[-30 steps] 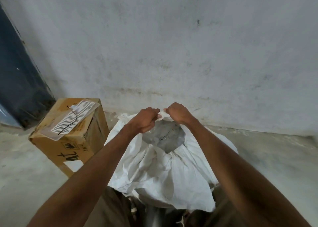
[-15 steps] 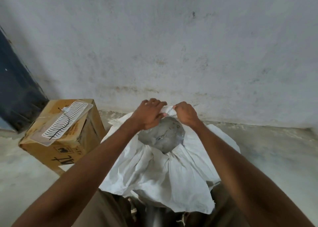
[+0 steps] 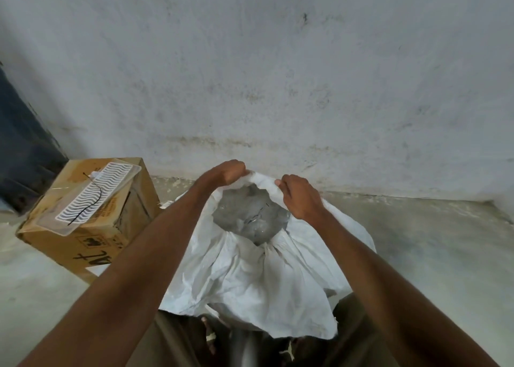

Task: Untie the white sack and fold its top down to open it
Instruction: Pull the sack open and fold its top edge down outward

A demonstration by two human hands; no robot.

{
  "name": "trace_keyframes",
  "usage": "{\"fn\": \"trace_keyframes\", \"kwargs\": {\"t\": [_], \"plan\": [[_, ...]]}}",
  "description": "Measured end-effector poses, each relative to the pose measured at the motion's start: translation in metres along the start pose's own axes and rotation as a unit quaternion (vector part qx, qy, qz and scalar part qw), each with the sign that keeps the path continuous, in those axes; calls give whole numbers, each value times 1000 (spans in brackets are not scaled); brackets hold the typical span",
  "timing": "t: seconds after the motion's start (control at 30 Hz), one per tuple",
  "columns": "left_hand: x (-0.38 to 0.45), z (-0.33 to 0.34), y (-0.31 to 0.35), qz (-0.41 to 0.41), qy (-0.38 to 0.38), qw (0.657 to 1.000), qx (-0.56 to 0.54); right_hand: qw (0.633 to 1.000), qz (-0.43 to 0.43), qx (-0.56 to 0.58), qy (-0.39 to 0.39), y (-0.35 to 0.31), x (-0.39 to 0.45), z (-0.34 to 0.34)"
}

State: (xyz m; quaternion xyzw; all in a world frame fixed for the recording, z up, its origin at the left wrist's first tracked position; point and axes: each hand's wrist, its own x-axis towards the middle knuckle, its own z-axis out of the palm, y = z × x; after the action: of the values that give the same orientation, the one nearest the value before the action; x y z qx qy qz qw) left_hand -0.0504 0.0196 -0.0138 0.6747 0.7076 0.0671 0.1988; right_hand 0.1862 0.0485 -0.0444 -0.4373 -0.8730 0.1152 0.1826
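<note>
The white sack (image 3: 250, 277) stands on the floor in front of me, its mouth open and its near side folded down over the body. Grey powder under a clear liner (image 3: 250, 216) shows in the opening. My left hand (image 3: 228, 172) grips the far rim of the sack at the left, fingers curled round the fabric. My right hand (image 3: 300, 197) pinches the same rim at the right. The stretch of white rim (image 3: 262, 180) between the two hands is rolled over.
A cardboard box (image 3: 91, 227) stands to the left of the sack, with a clear wavy-patterned plastic piece (image 3: 91, 197) and a black tie lying on top. A stained plaster wall (image 3: 278, 74) rises just behind. A dark blue surface (image 3: 25, 144) is at far left. The floor is concrete.
Both hands have moved apart along the sack's far rim, widening the mouth. More of the grey contents shows, and the rim between the hands has been rolled over.
</note>
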Motion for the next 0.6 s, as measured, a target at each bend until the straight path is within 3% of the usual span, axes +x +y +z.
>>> {"fn": "trace_keyframes", "kwargs": {"t": [0.07, 0.13, 0.2, 0.23, 0.33, 0.4, 0.47, 0.53, 0.6], "plan": [[-5, 6, 14, -24, 49, 997, 46, 999, 31, 7, 3, -1, 1, -3], [-15, 22, 31, -18, 168, 964, 205, 996, 82, 19, 4, -2, 9, -9], [-25, 41, 49, 89, 242, 929, 267, 986, 141, 91, -20, -4, 18, -17], [-23, 49, 54, 147, 250, 925, 246, 974, 169, 146, -34, -5, 22, -22], [-12, 57, 61, 192, 199, 957, 85, 914, 240, 301, -123, -5, 26, -41], [-9, 56, 61, 178, 123, 976, -25, 895, 251, 324, -179, -3, 22, -52], [-7, 54, 62, 135, 81, 987, -41, 928, 192, 270, -170, 3, 22, -49], [0, 48, 58, 65, 63, 996, -5, 974, 101, 171, -106, 8, 14, -37], [5, 42, 51, 4, 46, 999, 3, 997, 53, 40, -45, 16, -2, -19]]}}
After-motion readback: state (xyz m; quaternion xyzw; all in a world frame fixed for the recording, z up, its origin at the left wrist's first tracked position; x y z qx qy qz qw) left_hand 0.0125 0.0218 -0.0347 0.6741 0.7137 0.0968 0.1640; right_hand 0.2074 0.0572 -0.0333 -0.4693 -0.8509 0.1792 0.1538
